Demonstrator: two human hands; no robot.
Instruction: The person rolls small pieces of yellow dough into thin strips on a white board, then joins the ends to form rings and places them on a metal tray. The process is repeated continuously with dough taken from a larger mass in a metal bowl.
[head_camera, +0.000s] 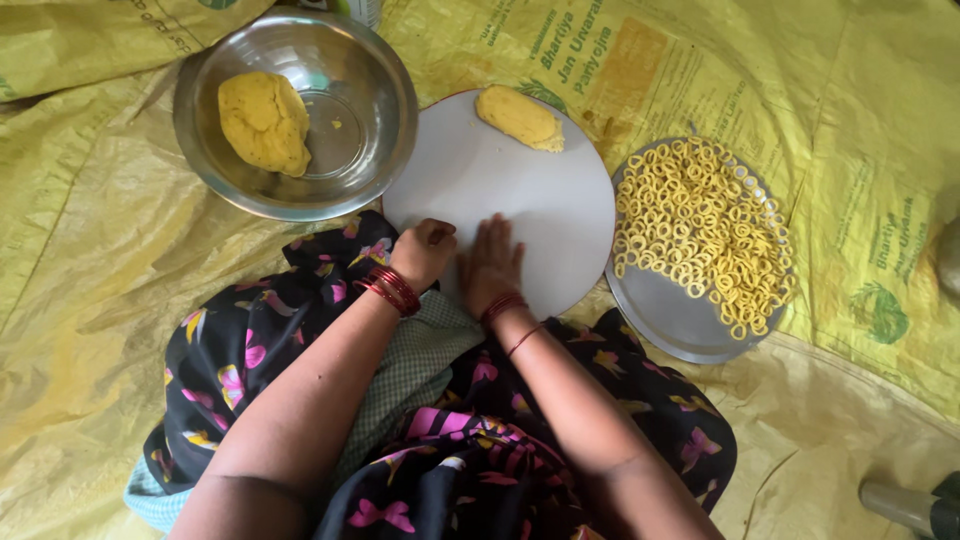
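My left hand (424, 250) rests curled on the near edge of a round white board (520, 190), fingers closed. Right beside it, my right hand (491, 262) lies flat, palm down, pressed on the board; whether dough is under it is hidden. A small lump of yellow dough (519, 117) sits at the board's far edge. A larger yellow dough ball (265, 121) lies inside a steel bowl (390, 110) to the left. On the right, a steel plate (680, 320) holds several small yellow dough rings (700, 225).
Everything lies on a yellow woven plastic sheet (820, 100) spread over the floor. My lap, in dark flowered cloth (480, 450) with a green checked cloth (410, 370), is just below the board. A metal object (905, 505) pokes in at the bottom right.
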